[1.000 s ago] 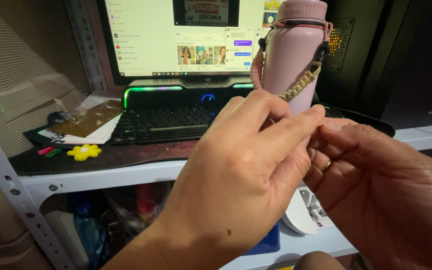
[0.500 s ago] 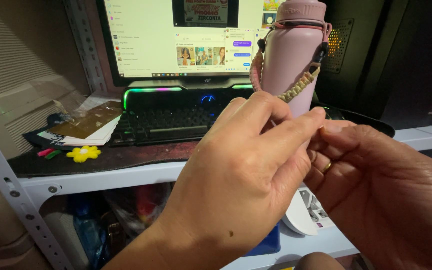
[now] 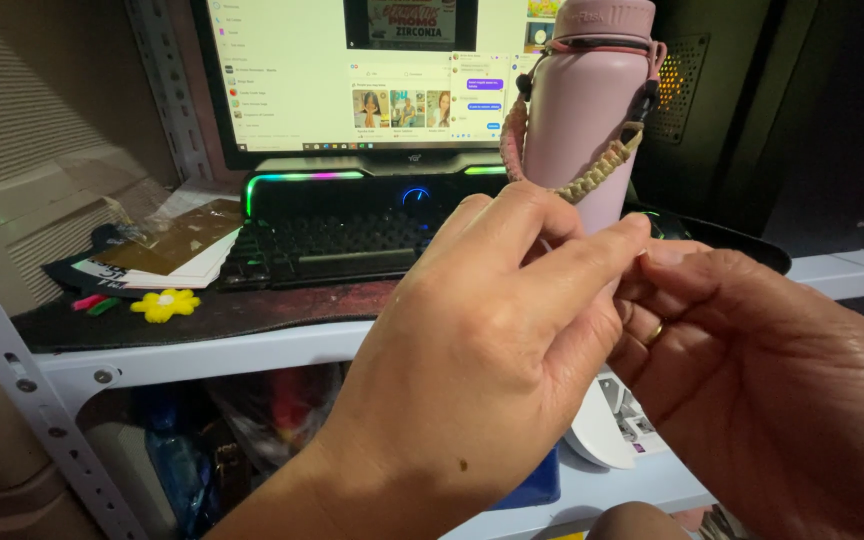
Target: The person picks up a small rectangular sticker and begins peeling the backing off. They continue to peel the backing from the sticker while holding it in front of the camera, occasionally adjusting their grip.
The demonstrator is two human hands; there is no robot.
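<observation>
Fingertips of our left hand (image 3: 492, 340) & right hand (image 3: 752, 380) pinch together near pink bottle (image 3: 592, 110); pinched item hidden, so next needs steady grip.

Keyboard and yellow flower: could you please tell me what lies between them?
In the head view, a stack of cards lies between the keyboard and the flower.

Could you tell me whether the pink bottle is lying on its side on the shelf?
No, the pink bottle stands upright behind the left hand, with its lid on top and a braided strap hanging across it.
</observation>
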